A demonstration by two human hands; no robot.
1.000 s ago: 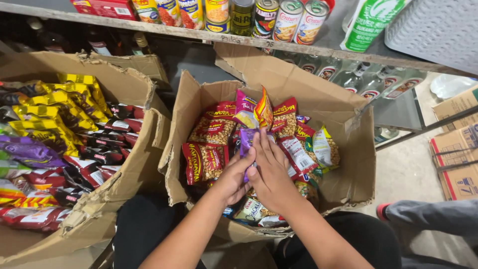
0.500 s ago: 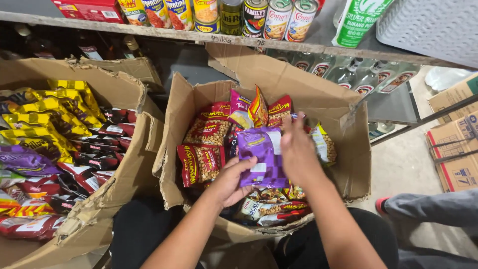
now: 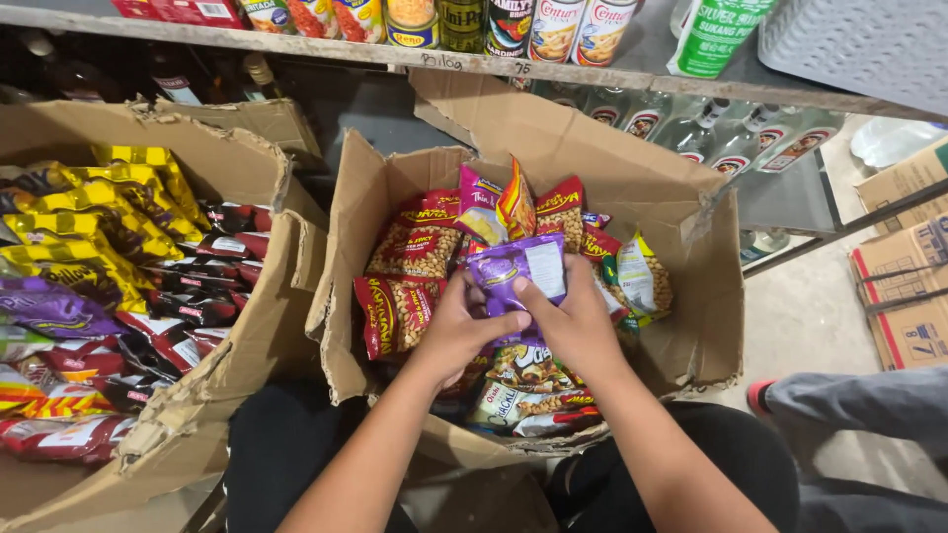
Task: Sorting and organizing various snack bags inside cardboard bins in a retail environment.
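While I'm watching remotely, the left hand (image 3: 456,331) and right hand (image 3: 573,321) are both pinching a purple snack packet (image 3: 520,274), holding it over the right cardboard box (image 3: 691,326) of peanut bags (image 3: 415,252).

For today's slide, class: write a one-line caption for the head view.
Both hands, left hand and right hand, hold a purple snack packet above a cardboard box of snack bags.
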